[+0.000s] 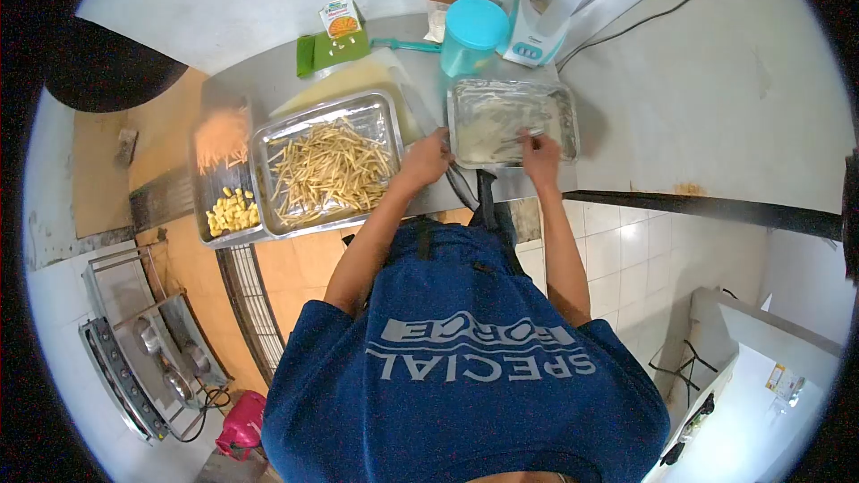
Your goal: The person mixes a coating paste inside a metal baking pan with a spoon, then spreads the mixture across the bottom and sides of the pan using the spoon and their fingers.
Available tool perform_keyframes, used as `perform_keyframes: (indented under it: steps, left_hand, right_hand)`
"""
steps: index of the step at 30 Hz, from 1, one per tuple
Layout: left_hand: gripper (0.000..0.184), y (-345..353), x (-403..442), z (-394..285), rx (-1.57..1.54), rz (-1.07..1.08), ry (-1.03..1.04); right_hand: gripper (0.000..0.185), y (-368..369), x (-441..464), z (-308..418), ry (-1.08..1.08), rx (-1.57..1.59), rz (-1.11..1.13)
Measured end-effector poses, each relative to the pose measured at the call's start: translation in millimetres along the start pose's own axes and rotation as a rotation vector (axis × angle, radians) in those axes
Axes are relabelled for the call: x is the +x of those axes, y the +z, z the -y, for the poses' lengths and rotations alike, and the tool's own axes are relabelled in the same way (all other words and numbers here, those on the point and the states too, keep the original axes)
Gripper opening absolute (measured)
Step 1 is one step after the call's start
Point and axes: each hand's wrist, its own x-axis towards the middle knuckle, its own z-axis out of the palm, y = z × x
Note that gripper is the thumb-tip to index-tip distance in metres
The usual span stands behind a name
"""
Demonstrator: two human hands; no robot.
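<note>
Head view: the smeared tray (514, 83) lies beneath the right hand (541, 159), fingers bunched, hold unclear; the left hand (427, 161) is at the tray's left rim, grip also unclear, in the gap beside the strip-filled tray (360, 109). A turquoise tub (470, 36) crowds the far edge. Grey bench (255, 72), tiled floor (626, 246).

A metal tray (573, 116) coated with pale residue (497, 130) is set on the counter (242, 80). The left hand (426, 161) is placed at its left rim, and the right hand (540, 158) is held over its inside; whether anything is pinched there cannot be told. Thin strips (331, 170) are piled in a second tray (382, 112) to the left, beside which orange shreds (222, 136) and yellow pieces (233, 212) are laid out. A turquoise-lidded container (467, 46) is stood next to a blender (534, 36).
</note>
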Motion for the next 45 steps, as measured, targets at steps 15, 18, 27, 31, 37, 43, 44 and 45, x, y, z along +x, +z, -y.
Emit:
perform_keyframes:
  steps: [15, 18, 27, 31, 37, 43, 44, 45]
  left_hand:
    - [0.057, -5, -5, -6, 0.081, 0.031, -0.073]
    - [0.055, 0, -1, 8, 0.071, 0.013, 0.033]
    - [0.055, -5, -7, -6, 0.011, 0.040, -0.047]
    - [0.057, -1, 0, -5, 0.064, 0.010, -0.032]
    - [0.055, -15, -6, -17, 0.045, 0.034, -0.058]
    - [0.057, -9, 2, -13, 0.048, 0.023, -0.086]
    - [0.056, -8, -2, -16, 0.020, 0.052, -0.115]
    - [0.056, -3, -6, -18, 0.013, 0.055, -0.133]
  right_hand:
    - [0.034, -2, 15, 37, 0.272, -0.012, 0.221]
    - [0.033, -14, 25, 29, 0.372, 0.258, 0.170]
    - [0.031, -50, 28, 13, 0.196, -0.229, -0.032]
    - [0.030, -9, -4, 45, 0.230, -0.007, 0.085]
    - [0.023, -18, 24, 39, 0.160, 0.178, 0.023]
    - [0.026, -23, 49, 42, 0.256, 0.045, 0.007]
    - [0.025, -8, 40, 39, 0.208, 0.184, 0.068]
    - [0.024, -6, 33, 44, 0.167, 0.322, 0.134]
